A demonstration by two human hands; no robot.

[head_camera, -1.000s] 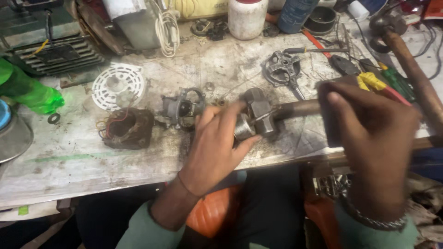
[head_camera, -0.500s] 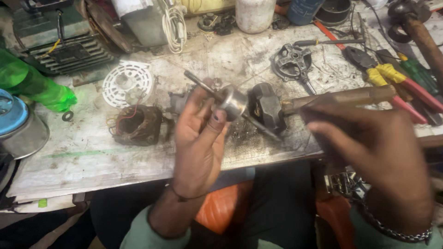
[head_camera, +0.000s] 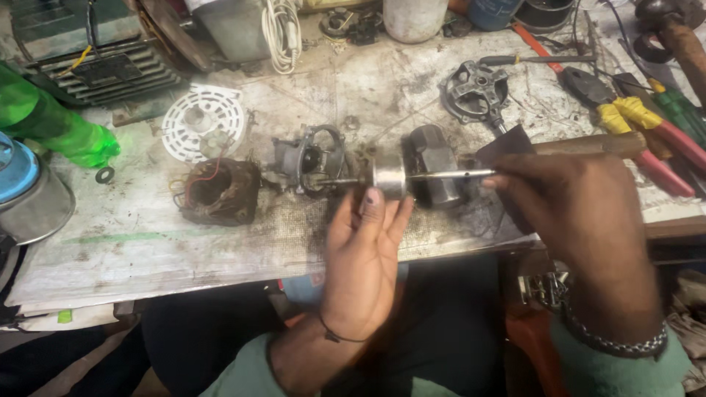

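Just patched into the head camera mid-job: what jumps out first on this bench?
At centre, the left hand holds up a small motor rotor on its steel shaft, while the right hand presses a dark piece of abrasive paper at the shaft's right end. Behind it lies a hammer with a wooden handle. To the left sit a copper-wound stator and a white round grille; a bright green plastic bottle lies at the far left.
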